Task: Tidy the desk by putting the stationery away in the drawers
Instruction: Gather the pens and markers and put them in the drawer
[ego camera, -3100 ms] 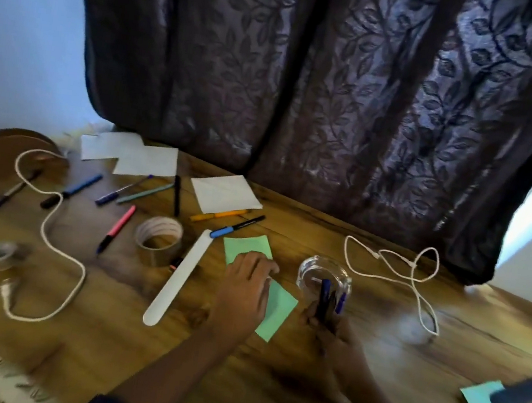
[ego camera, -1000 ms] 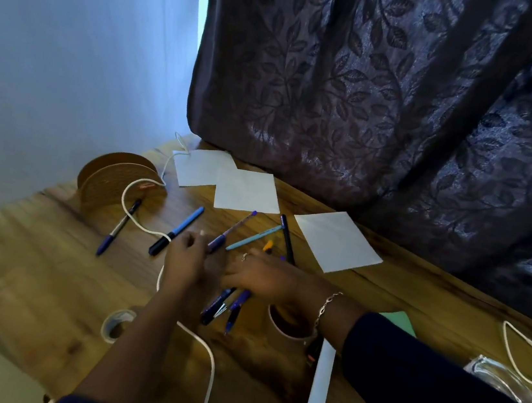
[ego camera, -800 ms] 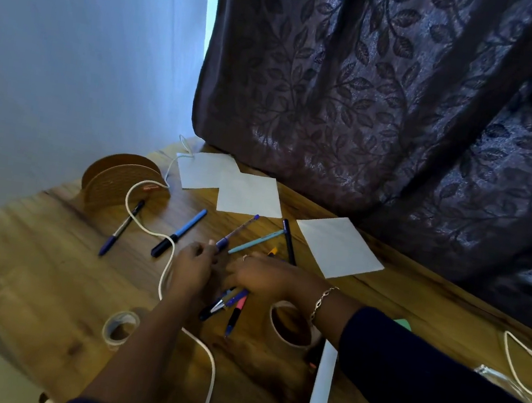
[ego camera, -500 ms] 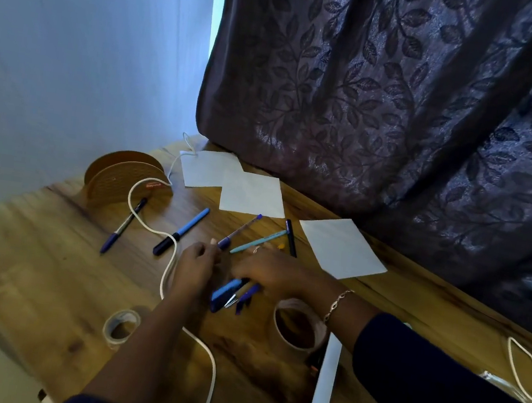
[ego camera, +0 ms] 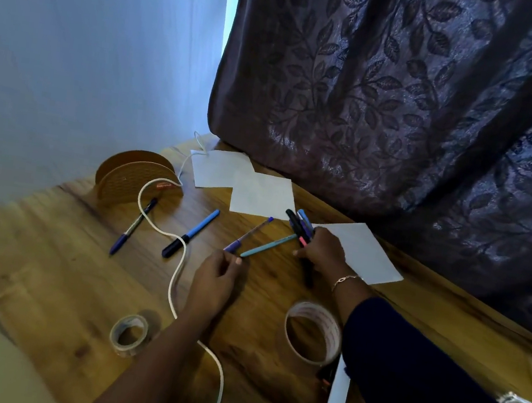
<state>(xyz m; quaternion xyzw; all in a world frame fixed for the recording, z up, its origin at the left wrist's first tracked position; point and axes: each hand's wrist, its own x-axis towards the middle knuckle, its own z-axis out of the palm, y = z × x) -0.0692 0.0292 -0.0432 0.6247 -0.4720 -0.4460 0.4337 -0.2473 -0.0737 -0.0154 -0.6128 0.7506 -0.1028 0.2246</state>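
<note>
My right grip [ego camera: 322, 252] is curling round a bundle of pens [ego camera: 300, 226], their ends fanning out past my knuckles. My left grip [ego camera: 217, 276] is pinching the near end of the teal pen [ego camera: 269, 245], which is lying on the surface [ego camera: 45, 273]. The purple pen [ego camera: 248, 234] is lying just beside it, its near end close to my fingertips, so I am risking dragging both at once and sending one rolling. The bundle is looking loose, and I am judging that feeding in another pen could splay it and spill a few. The white cord [ego camera: 178, 267] is passing under my left forearm. A careless lift could snag it and tug the blue marker [ego camera: 191, 233] it is crossing. The drawers are not showing anywhere in view, so I am expecting a carry with a full hand.
</note>
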